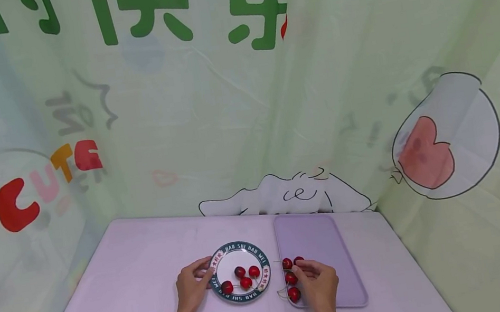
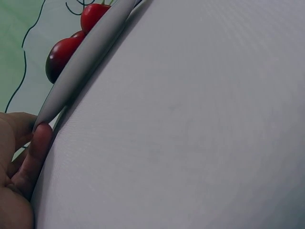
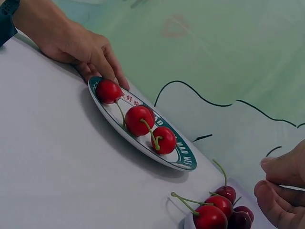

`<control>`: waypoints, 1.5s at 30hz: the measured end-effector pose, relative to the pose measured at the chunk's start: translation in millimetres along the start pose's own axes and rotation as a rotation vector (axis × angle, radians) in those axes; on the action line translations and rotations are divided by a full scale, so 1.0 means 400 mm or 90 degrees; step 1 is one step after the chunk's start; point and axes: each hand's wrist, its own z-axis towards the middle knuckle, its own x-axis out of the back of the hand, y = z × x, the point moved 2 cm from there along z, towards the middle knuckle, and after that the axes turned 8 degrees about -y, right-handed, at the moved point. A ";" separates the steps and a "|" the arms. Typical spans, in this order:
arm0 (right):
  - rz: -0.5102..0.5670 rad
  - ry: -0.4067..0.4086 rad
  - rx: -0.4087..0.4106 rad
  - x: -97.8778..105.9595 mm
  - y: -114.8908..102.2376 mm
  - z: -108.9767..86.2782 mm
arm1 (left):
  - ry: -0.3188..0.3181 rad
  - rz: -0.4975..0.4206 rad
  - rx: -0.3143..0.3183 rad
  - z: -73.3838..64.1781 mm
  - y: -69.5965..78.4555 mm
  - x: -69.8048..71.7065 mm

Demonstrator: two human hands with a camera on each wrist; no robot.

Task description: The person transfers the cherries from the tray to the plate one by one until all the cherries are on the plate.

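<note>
My left hand (image 1: 192,286) pinches the left rim of a round white plate (image 1: 226,272) with a dark green lettered border. Fingers grip that rim in the left wrist view, one fingertip (image 2: 42,136) against its underside. Several red cherries (image 1: 246,283) with green stems lie on the plate. To the right, my right hand (image 1: 318,282) hovers over the near left part of a lilac tray (image 1: 311,235), beside several more cherries (image 1: 294,294). In the right wrist view its thumb and fingers (image 3: 281,164) are loosely bent near each other, with nothing visible between them, apart from the tray cherries (image 3: 209,217).
A pale lilac tabletop (image 1: 145,266) carries the plate and tray. Behind it hangs a printed curtain (image 1: 225,117) with green characters and cartoon drawings, which also runs along both sides. Some cherry stems stick out past the tray's left edge.
</note>
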 end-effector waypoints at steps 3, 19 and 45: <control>0.004 0.003 0.009 0.013 0.009 0.005 | -0.003 0.002 0.006 0.000 -0.001 0.000; -0.004 -0.003 -0.007 0.002 0.048 0.020 | -0.014 0.000 0.013 -0.001 0.003 0.003; -0.136 -0.063 0.074 -0.048 0.061 0.003 | -0.006 0.007 0.009 -0.002 0.005 0.004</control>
